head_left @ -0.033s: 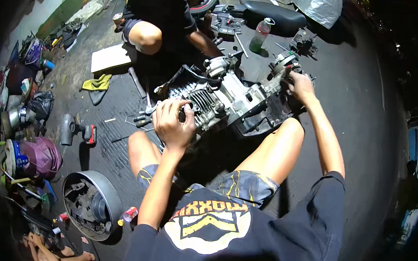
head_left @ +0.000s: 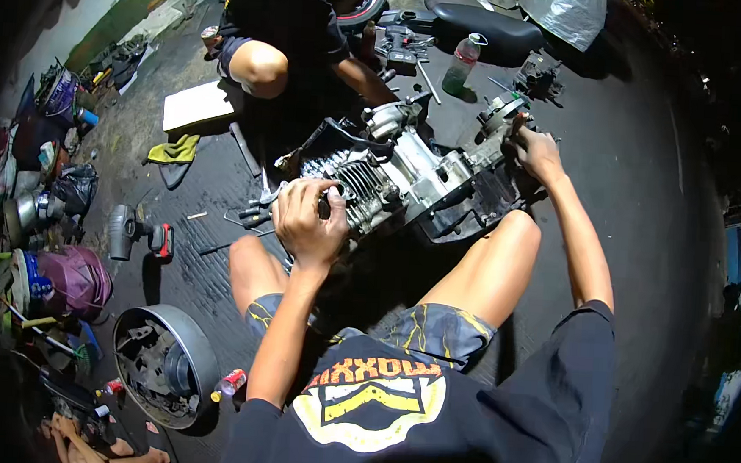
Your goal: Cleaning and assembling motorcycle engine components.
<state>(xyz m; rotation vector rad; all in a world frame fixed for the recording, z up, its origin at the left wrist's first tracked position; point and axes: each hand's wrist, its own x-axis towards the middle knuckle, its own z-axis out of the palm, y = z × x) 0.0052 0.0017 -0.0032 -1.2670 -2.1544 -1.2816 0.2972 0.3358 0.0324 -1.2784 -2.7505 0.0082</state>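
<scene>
A scooter engine (head_left: 417, 162), a grey metal block with cooling fins at its left end, lies on the floor between my bent knees. My left hand (head_left: 312, 219) curls over the finned end, its fingers wrapped on the edge. At the far right end, my right hand (head_left: 538, 153) grips the casing, with some fingertips hidden behind the metal. Across the engine crouches a person in a dark shirt (head_left: 282, 14); that person's forearm (head_left: 367, 83) reaches toward the far side of the engine, and the hand is lost in shadow.
Left lie a hammer (head_left: 245, 149), a yellow-grey glove (head_left: 172, 153), a white box (head_left: 198, 106), a cordless power tool (head_left: 140, 233) and a metal drum of parts (head_left: 203, 340). Beyond stand a bottle of green liquid (head_left: 461, 66) and a black seat (head_left: 484, 30). Another person's hands (head_left: 62, 425) show lower left.
</scene>
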